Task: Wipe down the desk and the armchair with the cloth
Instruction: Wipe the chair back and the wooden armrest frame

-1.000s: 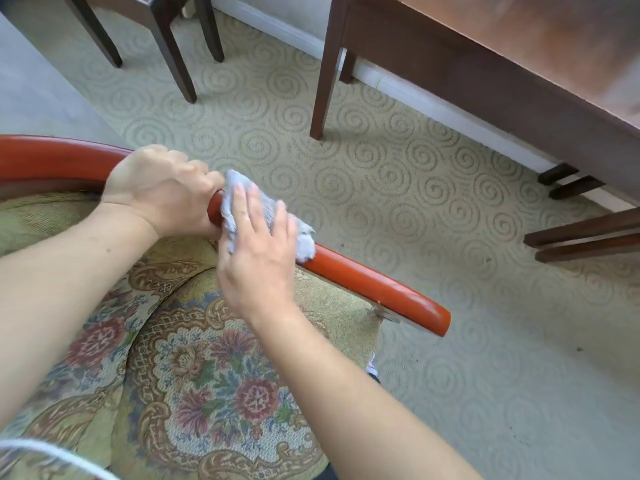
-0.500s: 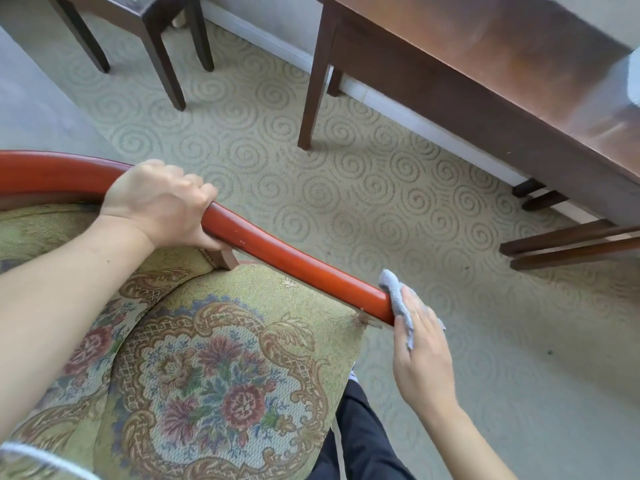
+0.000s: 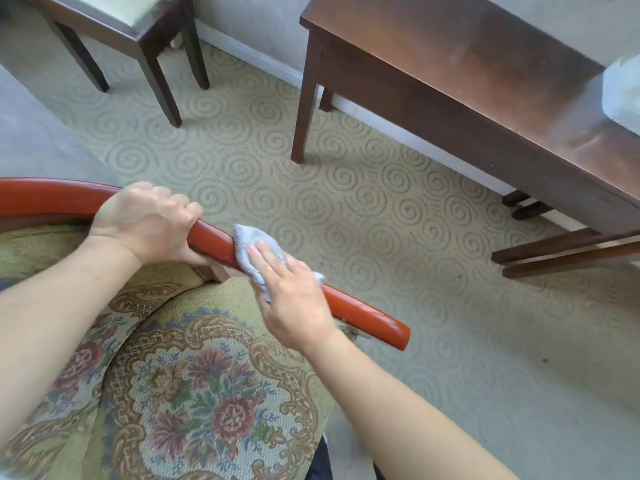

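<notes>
Looking down at your armchair (image 3: 194, 393): glossy red-orange wooden arm rail (image 3: 363, 315) curving in from the left edge and running diagonally down-right to a blunt cut end, w/ a green floral tapestry seat below it. The cloth (image 3: 250, 247) is pale grey-blue, small, crumpled, draped over the top of the rail about midway along the straight stretch. The desk (image 3: 467, 64) is dark brown wood w/ a shiny, reflective top, standing upper right against the wall on a swirl-patterned carpet (image 3: 363, 202).

Hard to see: most of the cloth sits under your palm, only its upper-left edge and a small tip on the far side of the rail show. The desk runs off frame top and right; a pale, blurred patch at its right edge can't be made out. The chair's back and left side are cut off. A second dark piece of furniture (image 3: 138, 32) upper left shows only legs and part of its top. Dark rails of something else poke in at mid-right, unclear what.

Hands: your right hand (image 3: 294, 299) lies flat, fingers extended and close together, pressing the cloth onto the rail. Your left hand (image 3: 149, 223) is wrapped in a closed grip around the bare rail, just up-left of the cloth, a short strip of red wood between the two. Both are well apart from the desk.
</notes>
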Demonstrator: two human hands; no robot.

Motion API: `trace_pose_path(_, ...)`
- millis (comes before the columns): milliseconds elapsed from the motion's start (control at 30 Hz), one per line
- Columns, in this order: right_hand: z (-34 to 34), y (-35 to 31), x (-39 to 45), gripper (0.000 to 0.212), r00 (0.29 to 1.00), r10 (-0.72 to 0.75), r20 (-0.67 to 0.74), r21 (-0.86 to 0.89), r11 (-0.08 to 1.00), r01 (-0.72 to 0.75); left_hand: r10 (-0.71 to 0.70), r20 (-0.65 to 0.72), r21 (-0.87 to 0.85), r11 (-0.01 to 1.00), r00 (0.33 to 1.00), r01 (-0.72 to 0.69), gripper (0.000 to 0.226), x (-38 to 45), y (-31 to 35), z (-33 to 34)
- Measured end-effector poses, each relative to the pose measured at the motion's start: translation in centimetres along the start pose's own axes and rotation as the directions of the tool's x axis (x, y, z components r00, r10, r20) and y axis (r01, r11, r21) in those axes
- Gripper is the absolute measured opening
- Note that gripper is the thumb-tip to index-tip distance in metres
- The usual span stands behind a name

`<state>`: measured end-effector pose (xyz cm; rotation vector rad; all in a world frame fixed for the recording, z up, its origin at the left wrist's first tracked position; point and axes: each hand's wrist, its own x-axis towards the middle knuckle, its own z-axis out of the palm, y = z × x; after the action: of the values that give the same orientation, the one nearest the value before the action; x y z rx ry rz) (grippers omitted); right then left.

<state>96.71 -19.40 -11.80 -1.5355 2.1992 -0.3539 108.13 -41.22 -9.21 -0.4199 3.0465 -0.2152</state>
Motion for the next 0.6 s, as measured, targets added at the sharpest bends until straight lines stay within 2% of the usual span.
trace_pose_path(167, -1.2, 7.6, -10.5, 0.057, 0.985, 0.153, -0.075, -0.051, 0.986, -0.157, 0.003, -0.046, -0.007, 1.0, 0.999, -0.004, 0.085, -0.3, -0.4, 0.9)
trace_pose_path(300, -1.6, 11.2, -16.0, 0.058, 0.954, 0.295, -0.06, 0.132, 0.949, -0.285, 0.003, 0.002, 0.043, 0.999, 1.0, -0.003, 0.087, -0.1, -0.7, 1.8)
trace_pose_path(367, -2.7, 12.3, -17.1, 0.047, 0.934, 0.355, -0.041, 0.277, 0.902, -0.331, -0.026, 0.079, 0.072, 0.997, 0.997, 0.02, 0.088, 0.4, -0.2, 1.4)
trace_pose_path(400, -3.7, 12.4, -17.0, 0.034, 0.895, 0.445, -0.011, 0.391, 0.826, -0.406, -0.063, 0.141, 0.101, 0.994, 0.988, 0.049, 0.089, 0.7, 0.2, 0.9)
trace_pose_path(433, -4.9, 12.2, -16.4, 0.022, 0.833, 0.552, 0.044, 0.547, 0.684, -0.482, -0.111, 0.202, 0.155, 0.985, 0.973, 0.08, 0.09, 0.9, 0.6, 0.2)
trace_pose_path(500, -6.8, 12.5, -15.5, 0.025, 0.718, 0.684, 0.133, 0.767, 0.387, -0.511, -0.229, 0.295, 0.262, 0.953, 0.928, 0.152, 0.093, 0.9, 1.7, -1.5)
trace_pose_path(533, -7.9, 12.6, -15.1, 0.026, 0.688, 0.704, 0.177, 0.822, 0.279, -0.497, -0.281, 0.322, 0.261, 0.944, 0.904, 0.201, 0.097, 0.7, 2.5, -2.0)
trace_pose_path(600, -10.6, 13.0, -14.6, 0.028, 0.676, 0.703, 0.22, 0.899, 0.123, -0.42, -0.318, 0.373, 0.181, 0.946, 0.872, 0.267, 0.103, 0.8, 4.9, -3.1)
